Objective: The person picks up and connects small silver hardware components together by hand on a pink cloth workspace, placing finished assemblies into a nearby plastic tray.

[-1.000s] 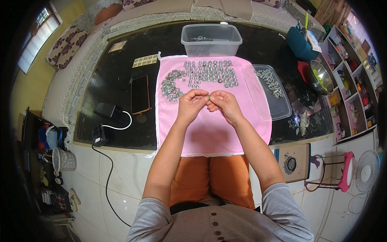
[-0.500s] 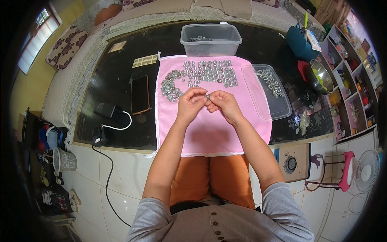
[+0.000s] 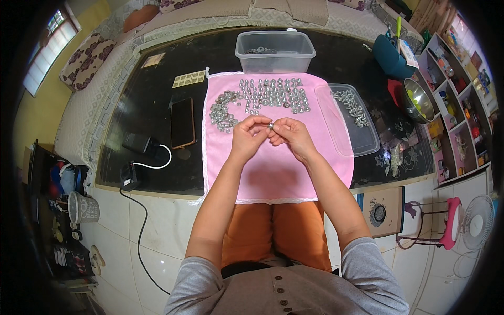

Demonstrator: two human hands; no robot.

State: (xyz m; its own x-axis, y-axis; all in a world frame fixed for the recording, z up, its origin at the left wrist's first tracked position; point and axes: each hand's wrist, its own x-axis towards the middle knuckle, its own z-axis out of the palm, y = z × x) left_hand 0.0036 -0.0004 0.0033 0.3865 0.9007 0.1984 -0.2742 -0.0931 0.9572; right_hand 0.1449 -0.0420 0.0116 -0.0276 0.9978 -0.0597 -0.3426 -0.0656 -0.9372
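Pinching one small, silvery metal piece [image 3: 271, 126].

Place: a home, apparently its living room | Seating: a patterned cover [image 3: 107, 79] draped the long sofa, with a floral cushion [image 3: 88, 62] | Furnishings: household clutter filled a compartmented shelf [image 3: 455, 107]; an electric fan [image 3: 476, 224] stood over white floor tiles [image 3: 173, 215]
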